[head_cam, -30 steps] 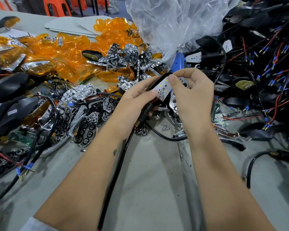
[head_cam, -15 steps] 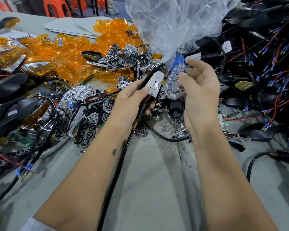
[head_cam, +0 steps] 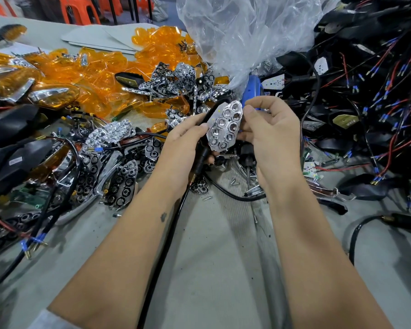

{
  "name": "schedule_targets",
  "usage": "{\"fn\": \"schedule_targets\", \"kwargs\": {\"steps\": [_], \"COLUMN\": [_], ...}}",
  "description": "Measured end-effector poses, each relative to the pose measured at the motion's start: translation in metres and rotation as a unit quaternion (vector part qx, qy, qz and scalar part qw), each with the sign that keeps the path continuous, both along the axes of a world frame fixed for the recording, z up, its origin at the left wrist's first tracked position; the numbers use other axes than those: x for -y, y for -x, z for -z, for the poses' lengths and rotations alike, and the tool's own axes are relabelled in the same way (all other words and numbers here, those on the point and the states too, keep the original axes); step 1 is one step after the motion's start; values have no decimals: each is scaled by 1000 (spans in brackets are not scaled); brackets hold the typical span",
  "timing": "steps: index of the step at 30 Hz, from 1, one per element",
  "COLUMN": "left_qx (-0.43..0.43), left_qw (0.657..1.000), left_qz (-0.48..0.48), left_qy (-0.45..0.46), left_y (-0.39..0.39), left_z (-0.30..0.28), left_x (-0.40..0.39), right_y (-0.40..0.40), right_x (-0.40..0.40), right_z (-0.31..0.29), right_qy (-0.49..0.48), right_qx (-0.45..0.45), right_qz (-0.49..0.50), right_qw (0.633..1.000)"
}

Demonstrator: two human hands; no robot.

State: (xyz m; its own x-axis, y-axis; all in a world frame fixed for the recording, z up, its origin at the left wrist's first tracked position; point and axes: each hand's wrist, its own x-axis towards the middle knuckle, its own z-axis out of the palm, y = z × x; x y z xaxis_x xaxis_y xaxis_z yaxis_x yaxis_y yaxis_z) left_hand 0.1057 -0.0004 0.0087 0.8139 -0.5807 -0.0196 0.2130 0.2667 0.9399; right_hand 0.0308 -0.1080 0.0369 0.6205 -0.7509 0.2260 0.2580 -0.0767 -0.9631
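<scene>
Obs.: both hands are raised over the middle of the table (head_cam: 223, 257).

- The left hand (head_cam: 183, 148) grasps a black lamp shell (head_cam: 211, 113). Its thumb lies along the left edge of the chrome reflector (head_cam: 226, 127).
- The right hand (head_cam: 273, 136) pinches the reflector's right edge with curled fingers.
- The reflector is in the air between the two hands, with its cups facing the camera. It lies over the shell's white circuit board (head_cam: 218, 112), of which only a corner shows.
- Judgement: it is held tilted this way so the cups can be lined up with the lights on the board before it is pressed home.
- The shell's black cable (head_cam: 166, 245) hangs from the left palm and trails along the table toward the near edge. It looks to have been left slack so it does not pull on the shell.
- The blue screwdriver (head_cam: 253, 87) lies just beyond the hands, probably kept within reach for fastening.

Counts:
- In hand: reflector 1, shell 1, cable 1.
- Cups on the held reflector: about 9.
- Blue screwdriver: 1.
- Loose screws (head_cam: 233, 181) near the hands: at least 3.
- Clear plastic bag (head_cam: 247, 32): 1, far centre.
- Spare reflectors (head_cam: 109, 136), left of centre: heaped, too overlapped to count.
- Orange lenses (head_cam: 100, 74), far left: likewise.
- Wired black shells (head_cam: 365, 103), right: a tangled mass, not countable.

Stock appears sorted by kind around the work spot.
</scene>
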Motion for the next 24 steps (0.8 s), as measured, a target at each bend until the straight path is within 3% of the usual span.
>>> {"fn": "schedule_targets", "kwargs": {"steps": [3, 7, 14, 24], "left_qx": [5, 0, -26, 11], "left_qw": [1000, 1000, 999, 999], "left_qz": [-5, -9, 14, 39], "left_qy": [-4, 9, 16, 21], "left_y": [1, 2, -2, 2], "left_z": [0, -1, -1, 0], "left_x": [-1, -1, 0, -2], "right_y": [-2, -2, 0, -3], "right_x": [-2, -2, 2, -6], "right_z": [1, 6, 3, 3], "right_qy": [-23, 75, -39, 103], "right_qx": [18, -14, 72, 15], "right_qz": [-23, -24, -28, 10], "right_qw": [999, 997, 996, 994]}}
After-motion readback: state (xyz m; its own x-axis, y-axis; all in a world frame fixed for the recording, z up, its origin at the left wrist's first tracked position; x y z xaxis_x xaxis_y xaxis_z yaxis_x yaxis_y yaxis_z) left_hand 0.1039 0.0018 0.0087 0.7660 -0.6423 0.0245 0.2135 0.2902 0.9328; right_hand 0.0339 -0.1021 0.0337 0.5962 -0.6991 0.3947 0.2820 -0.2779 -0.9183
